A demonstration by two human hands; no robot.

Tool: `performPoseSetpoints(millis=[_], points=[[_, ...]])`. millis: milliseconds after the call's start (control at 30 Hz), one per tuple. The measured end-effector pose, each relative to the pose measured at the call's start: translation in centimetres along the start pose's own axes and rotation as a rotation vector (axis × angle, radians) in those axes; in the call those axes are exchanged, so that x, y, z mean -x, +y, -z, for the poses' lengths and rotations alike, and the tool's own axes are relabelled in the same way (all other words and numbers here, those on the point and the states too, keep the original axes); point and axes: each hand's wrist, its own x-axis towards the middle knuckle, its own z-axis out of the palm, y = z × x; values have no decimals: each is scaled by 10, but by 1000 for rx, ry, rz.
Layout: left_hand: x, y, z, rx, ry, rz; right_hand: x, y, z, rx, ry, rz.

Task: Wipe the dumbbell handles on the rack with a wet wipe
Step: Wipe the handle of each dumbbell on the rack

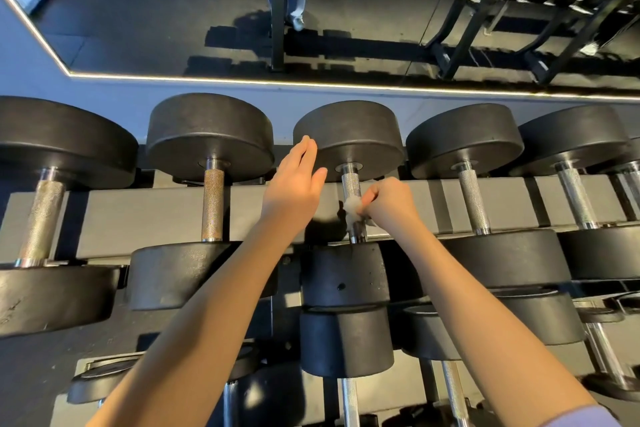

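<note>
**On the rack's top row: the middle handle under the wipe**

On the upper row of the rack (138, 215) five dumbbells lie side by side, their bars running away from the person. The right hand (388, 201) is curled round a bunched white wet wipe (352, 210) and presses it against the middle handle (350, 184), on the nearer half of the bar, just above the near weight head; the knurled stretch beyond the wipe shows bare and bright. The left hand (294, 180) is wide, fingers straight and close together, holding nothing; its fingertips reach the left edge of that dumbbell's far head (349, 135), though whether they touch it or only hover beside it I cannot tell.

As to progress, this looks like the middle of the job, with one bar in hand and that bar itself only partly covered; the far half has yet to meet the wipe. Which of the others are done cannot be read from this view, since no wet sheen can be made out on any of them. The two left handles (41, 215) (213, 204) look dull and brownish, the two right handles (472, 198) (575, 198) bright; that may be wear and not wiping. A lower row of handles (349, 402) stands in shade beneath the arms, near the bottom edge; I judge those to be left as well, so a good deal of wiping probably remains.
</note>
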Motion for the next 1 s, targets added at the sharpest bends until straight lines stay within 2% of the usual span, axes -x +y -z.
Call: performPoseSetpoints(millis=[133,200,267,400,467,667,733,833,900,1000], points=[[-1,-1,0,13,-3,4,0,11,2,142,-150,-38],[-1,-2,0,16,0,8,1,16,3,112,-199,-55],[-1,-1,-1,18,8,8,-1,12,7,43,-147,-45],[-1,-2,-1,7,5,6,-15,-3,9,-244,75,34],[-2,-2,0,-3,-3,8,-17,-5,8,-335,117,50],[0,-1,-1,17,9,15,-12,14,11,-156,-116,-25],[0,-1,-2,22,17,10,-15,9,9,-174,-47,8],[-2,-1,1,15,-6,-4,-24,-5,5,-335,126,36],[-2,-1,4,7,-26,-10,-26,-8,3,-411,142,32],[-3,1,7,-29,-45,-5,-18,2,5,-302,59,40]])
